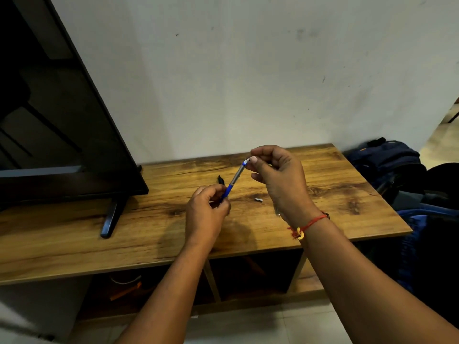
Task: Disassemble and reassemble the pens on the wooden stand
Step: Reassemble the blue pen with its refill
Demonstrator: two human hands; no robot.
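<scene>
The pen [236, 177] is held in the air above the tabletop [335, 184], between both hands. Its long axis slants from lower left to upper right and away from the person. The blue grip end points down into the left hand [207, 212], and the grey barrel rises to a blue-and-white top end at the right hand [278, 180]. The left hand sits lower and nearer, back toward the camera, its fingers curled round the blue grip section; the writing tip is hidden inside that grip. The right hand is raised higher and farther back, wrist bent, thumb and forefinger pinching the top end while the other fingers curl into the palm. A red and yellow thread band [308, 225] circles the right wrist. On the tabletop beneath the pen lie a black piece [221, 180], just left of the barrel, and a small silver piece [258, 200] near the right wrist. A dark television [62, 120] stands at the left, and bags [387, 160] sit beyond the right edge.
</scene>
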